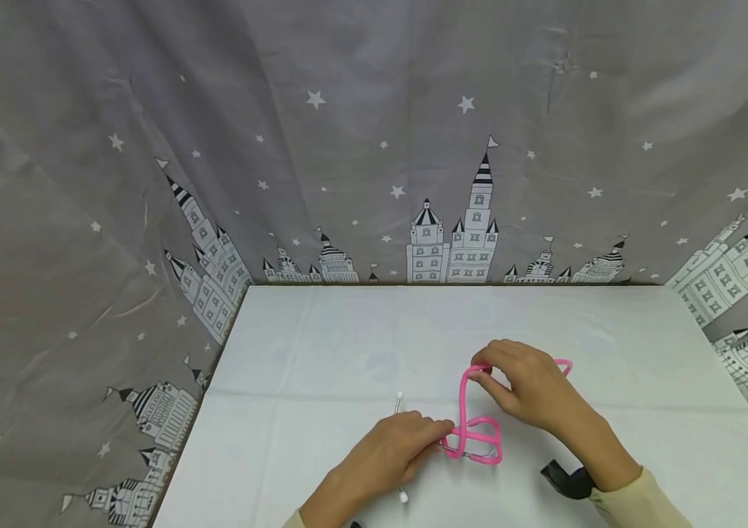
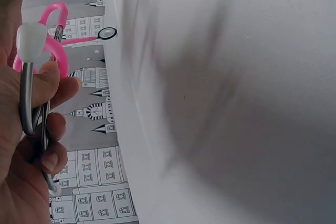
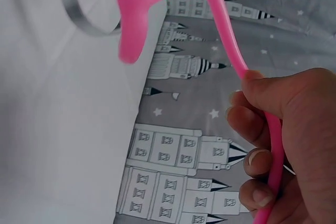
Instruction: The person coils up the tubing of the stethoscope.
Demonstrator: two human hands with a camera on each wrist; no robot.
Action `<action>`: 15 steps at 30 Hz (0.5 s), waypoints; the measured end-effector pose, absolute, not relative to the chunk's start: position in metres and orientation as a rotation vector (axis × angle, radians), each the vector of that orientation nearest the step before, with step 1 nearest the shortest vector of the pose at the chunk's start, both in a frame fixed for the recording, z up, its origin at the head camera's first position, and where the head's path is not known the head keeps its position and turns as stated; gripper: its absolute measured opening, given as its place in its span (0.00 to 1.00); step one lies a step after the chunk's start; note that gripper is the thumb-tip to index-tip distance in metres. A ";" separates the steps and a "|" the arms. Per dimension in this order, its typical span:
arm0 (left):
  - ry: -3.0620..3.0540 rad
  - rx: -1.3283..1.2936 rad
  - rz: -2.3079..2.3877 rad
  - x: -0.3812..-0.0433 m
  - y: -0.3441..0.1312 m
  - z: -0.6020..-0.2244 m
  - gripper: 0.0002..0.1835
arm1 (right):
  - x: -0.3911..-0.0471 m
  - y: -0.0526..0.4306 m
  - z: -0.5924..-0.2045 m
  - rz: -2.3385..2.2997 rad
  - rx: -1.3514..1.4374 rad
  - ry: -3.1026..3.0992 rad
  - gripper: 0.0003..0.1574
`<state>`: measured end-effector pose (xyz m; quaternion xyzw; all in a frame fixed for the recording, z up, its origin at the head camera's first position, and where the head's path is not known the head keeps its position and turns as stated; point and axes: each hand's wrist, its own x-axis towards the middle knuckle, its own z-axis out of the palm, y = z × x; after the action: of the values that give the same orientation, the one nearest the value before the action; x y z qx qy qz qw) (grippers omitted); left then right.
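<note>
A pink stethoscope is held between both hands over the white table. My left hand grips its metal ear tubes, the fingers curled round them in the left wrist view. One white ear tip stands up near the thumb, and the round chest piece shows farther off. My right hand pinches the pink tubing with thumb and fingers, drawing it up from a looped bundle by the left hand. In the right wrist view the tubing's forked part hangs beside a curved metal band.
The white table meets a grey curtain printed with castles and stars at the back and sides. A black strap is by the right wrist.
</note>
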<state>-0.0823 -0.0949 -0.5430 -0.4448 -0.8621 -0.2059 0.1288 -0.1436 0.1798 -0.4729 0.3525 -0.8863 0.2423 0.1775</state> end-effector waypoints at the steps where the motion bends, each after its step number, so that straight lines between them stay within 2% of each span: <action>1: -2.506 -1.293 -0.608 -0.082 -0.095 -0.543 0.18 | -0.144 0.180 -0.474 0.680 0.992 -2.525 0.11; 15: -2.492 -1.308 -0.678 -0.080 -0.091 -0.541 0.18 | -0.161 0.184 -0.485 0.798 0.908 -2.696 0.14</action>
<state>-0.0800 -0.0908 -0.5408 -0.4484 -0.8543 -0.2325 0.1228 -0.1614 0.1840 -0.4852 0.3061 -0.9084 0.2689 0.0935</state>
